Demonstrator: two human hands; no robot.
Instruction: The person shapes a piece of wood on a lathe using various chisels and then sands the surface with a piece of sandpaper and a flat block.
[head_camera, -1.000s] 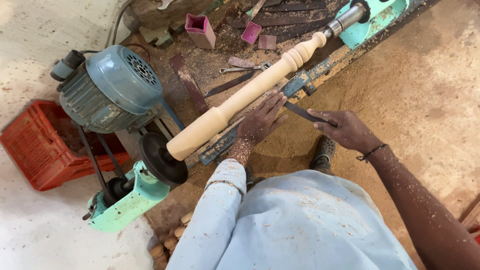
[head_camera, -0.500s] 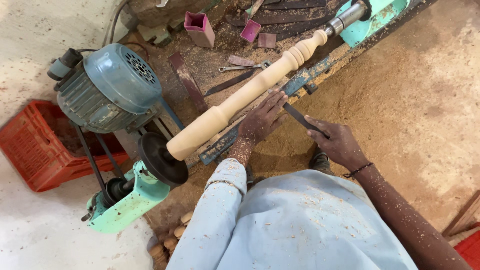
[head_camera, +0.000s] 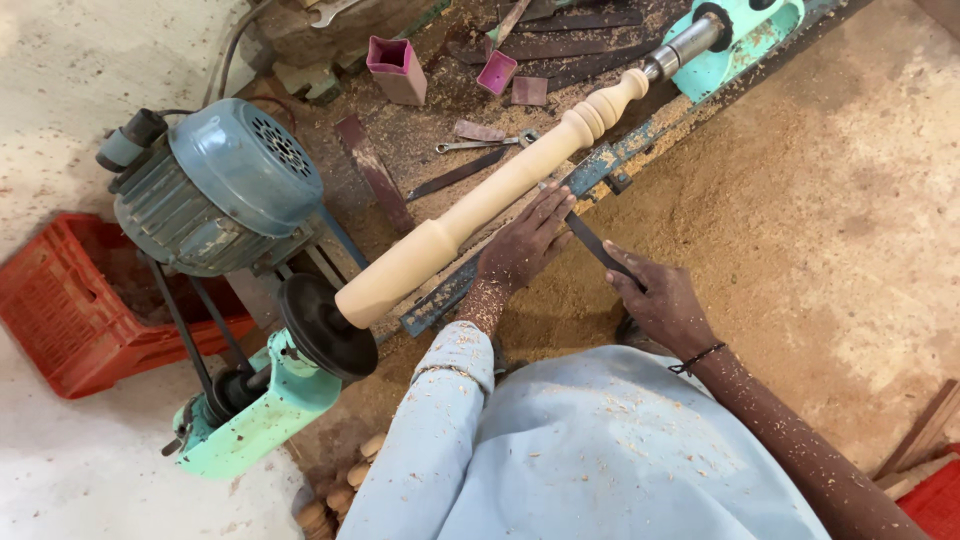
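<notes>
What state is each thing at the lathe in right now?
Wooden spindle: mounted between the lathe's two ends, smooth, beads at the far end.
Chisel: flat dark blade, tip by the spindle.
Left hand: fingers spread over the blade's tip.
Right hand: gripping the chisel's near end.
Motor: belt on.
Red crate: open.

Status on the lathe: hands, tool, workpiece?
Left hand braced on the tool rest, fingers by the chisel. Right hand grips the chisel's rear end. Pale turned spindle mounted between centres. Nothing between tool and wood.
</notes>
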